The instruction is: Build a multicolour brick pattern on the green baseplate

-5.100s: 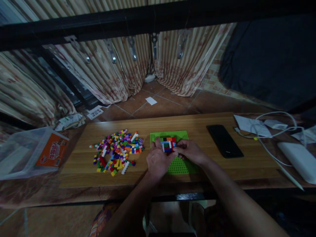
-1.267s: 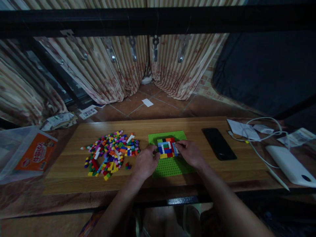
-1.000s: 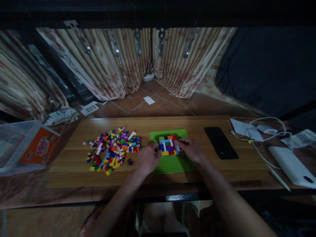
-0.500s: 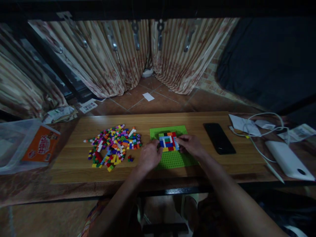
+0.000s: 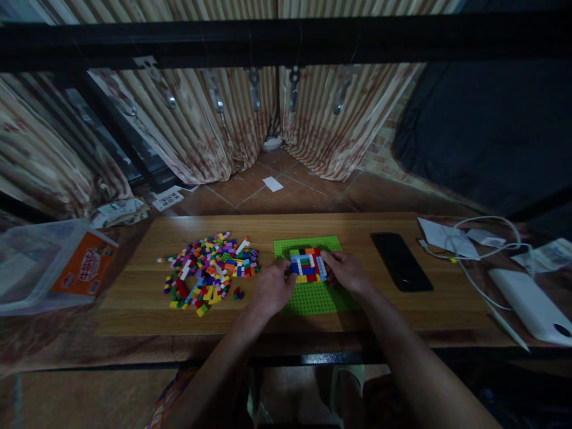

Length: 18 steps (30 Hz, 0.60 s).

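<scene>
Your left hand [image 5: 272, 290] rests on the left edge of the green baseplate [image 5: 313, 298], fingers curled loosely together against the left side of the brick build [image 5: 307, 266]. You cannot tell from this view whether they pinch a brick. Your right hand [image 5: 346, 273] lies on the right side of the build, fingertips [image 5: 325, 257] bunched together and touching its upper right corner; whether they clamp a single brick is too small to tell.

The build is a small flat block of blue, white, red, yellow, green and orange bricks. It sits on the far half of the baseplate, between your two hands. The baseplate lies flat on the wooden board [image 5: 143, 298], near its middle, with its near half bare.

Left of the baseplate, apart from it, a loose pile of bricks [image 5: 210, 271] spreads over the board. A couple of dark bricks [image 5: 238, 294] lie at its near right edge, close to your left hand.

Right of the baseplate a black phone [image 5: 401, 269] lies face up on the board, near your right hand but not touching it. Further right are papers [image 5: 442, 236], a white cable [image 5: 485, 238] and a white power bank [image 5: 531, 304]. At the far left a clear box [image 5: 27, 274] with an orange label stands off the board.
</scene>
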Each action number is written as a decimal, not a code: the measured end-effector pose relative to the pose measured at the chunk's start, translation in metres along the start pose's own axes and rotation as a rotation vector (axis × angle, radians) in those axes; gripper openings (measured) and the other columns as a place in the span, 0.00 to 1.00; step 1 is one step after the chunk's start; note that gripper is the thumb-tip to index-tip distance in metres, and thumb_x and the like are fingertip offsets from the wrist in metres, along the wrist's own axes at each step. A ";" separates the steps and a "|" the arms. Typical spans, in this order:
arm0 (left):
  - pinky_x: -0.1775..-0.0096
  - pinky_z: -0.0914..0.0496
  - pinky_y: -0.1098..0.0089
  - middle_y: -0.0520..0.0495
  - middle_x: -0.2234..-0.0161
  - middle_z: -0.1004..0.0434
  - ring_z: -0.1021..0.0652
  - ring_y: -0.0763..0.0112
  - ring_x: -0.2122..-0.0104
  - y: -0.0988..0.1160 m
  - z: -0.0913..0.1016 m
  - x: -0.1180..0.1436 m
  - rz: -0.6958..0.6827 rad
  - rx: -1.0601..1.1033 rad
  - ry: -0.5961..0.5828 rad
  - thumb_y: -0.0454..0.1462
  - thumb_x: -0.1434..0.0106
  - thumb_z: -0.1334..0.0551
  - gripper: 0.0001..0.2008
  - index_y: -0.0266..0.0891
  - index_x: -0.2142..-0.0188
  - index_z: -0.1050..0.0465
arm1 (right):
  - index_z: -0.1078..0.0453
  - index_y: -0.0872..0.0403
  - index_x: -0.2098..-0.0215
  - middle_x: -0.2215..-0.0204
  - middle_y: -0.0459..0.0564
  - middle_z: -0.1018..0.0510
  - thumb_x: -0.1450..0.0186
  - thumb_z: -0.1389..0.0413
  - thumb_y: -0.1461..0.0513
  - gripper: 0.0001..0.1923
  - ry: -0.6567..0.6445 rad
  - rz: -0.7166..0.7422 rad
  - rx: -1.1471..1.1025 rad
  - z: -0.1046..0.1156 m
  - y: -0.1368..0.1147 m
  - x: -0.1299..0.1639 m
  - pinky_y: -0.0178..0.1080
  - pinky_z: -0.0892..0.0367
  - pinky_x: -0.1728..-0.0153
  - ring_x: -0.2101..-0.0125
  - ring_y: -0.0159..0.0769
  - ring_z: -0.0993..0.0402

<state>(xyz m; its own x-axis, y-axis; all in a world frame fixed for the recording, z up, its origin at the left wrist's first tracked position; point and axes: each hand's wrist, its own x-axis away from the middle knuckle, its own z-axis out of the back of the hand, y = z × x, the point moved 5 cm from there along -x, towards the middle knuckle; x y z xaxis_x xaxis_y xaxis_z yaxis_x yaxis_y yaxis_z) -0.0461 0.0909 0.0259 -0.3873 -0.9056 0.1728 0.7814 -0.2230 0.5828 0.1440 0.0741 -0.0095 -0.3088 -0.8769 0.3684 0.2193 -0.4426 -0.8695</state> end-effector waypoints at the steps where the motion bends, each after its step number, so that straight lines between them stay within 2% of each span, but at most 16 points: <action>1: 0.58 0.30 0.71 0.46 0.59 0.21 0.22 0.68 0.60 0.000 -0.001 -0.001 0.000 -0.002 0.001 0.37 0.37 0.44 0.10 0.39 0.57 0.29 | 0.32 0.55 0.76 0.87 0.42 0.30 0.38 0.44 0.49 0.19 0.007 0.016 0.043 0.000 0.000 0.000 0.29 0.36 0.87 0.87 0.27 0.34; 8: 0.58 0.30 0.68 0.43 0.58 0.23 0.22 0.63 0.60 0.001 -0.011 0.001 -0.020 -0.117 0.008 0.42 0.44 0.36 0.21 0.37 0.53 0.34 | 0.31 0.55 0.73 0.86 0.42 0.29 0.38 0.45 0.50 0.17 -0.019 0.016 0.089 -0.001 -0.001 0.001 0.30 0.36 0.87 0.87 0.28 0.33; 12: 0.57 0.30 0.68 0.41 0.57 0.23 0.22 0.62 0.58 0.002 -0.013 0.003 -0.006 -0.123 0.028 0.40 0.41 0.39 0.18 0.36 0.52 0.34 | 0.31 0.54 0.73 0.87 0.42 0.30 0.37 0.47 0.49 0.17 -0.015 0.035 0.114 0.000 0.000 0.001 0.32 0.35 0.86 0.86 0.30 0.32; 18: 0.56 0.29 0.65 0.39 0.56 0.24 0.22 0.61 0.58 0.004 -0.009 0.001 -0.045 -0.145 0.033 0.32 0.38 0.45 0.15 0.35 0.51 0.34 | 0.33 0.53 0.72 0.79 0.47 0.25 0.35 0.51 0.48 0.19 -0.040 0.064 0.053 0.002 0.004 0.003 0.35 0.29 0.80 0.81 0.32 0.28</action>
<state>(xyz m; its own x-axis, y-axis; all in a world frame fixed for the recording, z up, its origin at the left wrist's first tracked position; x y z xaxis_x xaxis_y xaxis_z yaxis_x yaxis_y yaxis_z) -0.0387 0.0861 0.0206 -0.4090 -0.9044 0.1217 0.8272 -0.3111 0.4680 0.1461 0.0693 -0.0114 -0.2551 -0.9102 0.3263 0.2869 -0.3935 -0.8734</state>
